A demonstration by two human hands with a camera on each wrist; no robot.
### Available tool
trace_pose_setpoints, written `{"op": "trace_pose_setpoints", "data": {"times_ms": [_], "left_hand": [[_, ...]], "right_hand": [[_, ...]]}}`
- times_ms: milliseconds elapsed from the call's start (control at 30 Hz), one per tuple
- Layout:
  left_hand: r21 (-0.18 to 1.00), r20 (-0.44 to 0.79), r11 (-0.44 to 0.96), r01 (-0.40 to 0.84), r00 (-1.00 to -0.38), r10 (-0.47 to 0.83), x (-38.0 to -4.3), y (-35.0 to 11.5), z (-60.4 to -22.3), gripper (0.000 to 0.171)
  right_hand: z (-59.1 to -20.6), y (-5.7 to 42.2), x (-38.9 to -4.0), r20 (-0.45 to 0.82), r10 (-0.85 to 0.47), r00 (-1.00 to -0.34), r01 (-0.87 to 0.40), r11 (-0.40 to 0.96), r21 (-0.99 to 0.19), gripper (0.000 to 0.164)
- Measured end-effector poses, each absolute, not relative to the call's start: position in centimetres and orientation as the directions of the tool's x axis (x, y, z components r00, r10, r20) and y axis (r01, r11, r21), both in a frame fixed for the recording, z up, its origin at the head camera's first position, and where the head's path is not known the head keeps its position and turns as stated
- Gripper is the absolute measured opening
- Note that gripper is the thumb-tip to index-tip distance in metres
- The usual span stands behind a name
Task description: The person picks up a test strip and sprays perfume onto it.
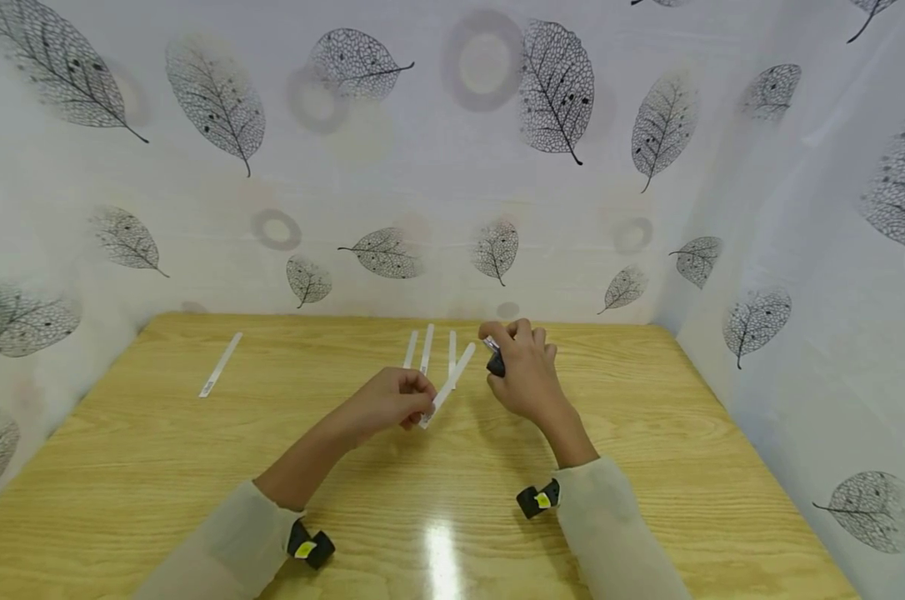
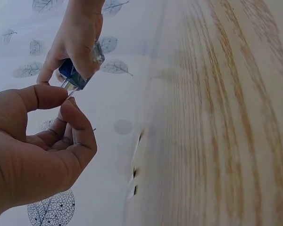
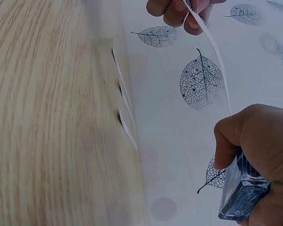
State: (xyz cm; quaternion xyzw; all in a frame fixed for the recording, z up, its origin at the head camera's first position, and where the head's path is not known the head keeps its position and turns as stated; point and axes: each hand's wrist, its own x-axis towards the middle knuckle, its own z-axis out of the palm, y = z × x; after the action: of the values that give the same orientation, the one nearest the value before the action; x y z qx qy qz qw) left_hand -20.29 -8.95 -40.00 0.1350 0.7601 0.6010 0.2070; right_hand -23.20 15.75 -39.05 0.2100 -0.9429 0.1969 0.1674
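A white paper strip (image 1: 456,375) is pinched by its lower, printed end between the thumb and fingers of my left hand (image 1: 392,404). It slants up to the right, above the table. In my right hand (image 1: 529,375) I grip a small bottle of clear and dark-blue glass (image 3: 243,193), like a perfume bottle, with fingers curled round it. The strip's far end reaches close to the bottle. In the right wrist view the strip (image 3: 220,56) bends from my left fingers towards my right hand, which hides its end. The left wrist view shows the bottle (image 2: 68,70) just beyond my left fingertips.
Three more white strips, the left one (image 1: 411,348), the middle one (image 1: 427,343) and the right one (image 1: 452,350), lie near the back of the wooden table (image 1: 332,517). Another strip (image 1: 221,365) lies apart at the far left. A leaf-print curtain (image 1: 437,183) stands behind.
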Motion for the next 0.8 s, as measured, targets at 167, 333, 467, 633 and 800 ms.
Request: {"op": "trace_pose_setpoints", "data": {"times_ms": [167,333,467,633,800], "left_hand": [[0.969,-0.165,0.238,-0.060,-0.878,0.449,-20.30,-8.81,-39.91,0.012],[0.969,-0.185,0.230,-0.087,-0.874,0.449,-20.29,-8.78,-39.97,0.011],[0.970,-0.195,0.221,-0.101,-0.869,0.454,-20.17,-8.71,-39.89,0.010],[0.969,-0.199,0.224,-0.105,-0.868,0.456,-20.07,-8.68,-39.83,0.009],[0.968,-0.197,0.230,-0.099,-0.867,0.458,-20.09,-8.67,-39.89,0.010]], "right_hand": [[-38.99,15.67,-23.19,0.399,-0.332,-0.855,-0.465,0.832,-0.302,0.058],[-38.98,15.62,-23.20,0.385,-0.344,-0.856,-0.466,0.837,-0.287,0.056],[-38.93,15.59,-23.15,0.390,-0.346,-0.853,-0.470,0.835,-0.286,0.055],[-38.94,15.55,-23.13,0.393,-0.347,-0.851,-0.471,0.837,-0.280,0.055],[-39.08,15.54,-23.21,0.388,-0.350,-0.853,-0.468,0.841,-0.272,0.054]]}}
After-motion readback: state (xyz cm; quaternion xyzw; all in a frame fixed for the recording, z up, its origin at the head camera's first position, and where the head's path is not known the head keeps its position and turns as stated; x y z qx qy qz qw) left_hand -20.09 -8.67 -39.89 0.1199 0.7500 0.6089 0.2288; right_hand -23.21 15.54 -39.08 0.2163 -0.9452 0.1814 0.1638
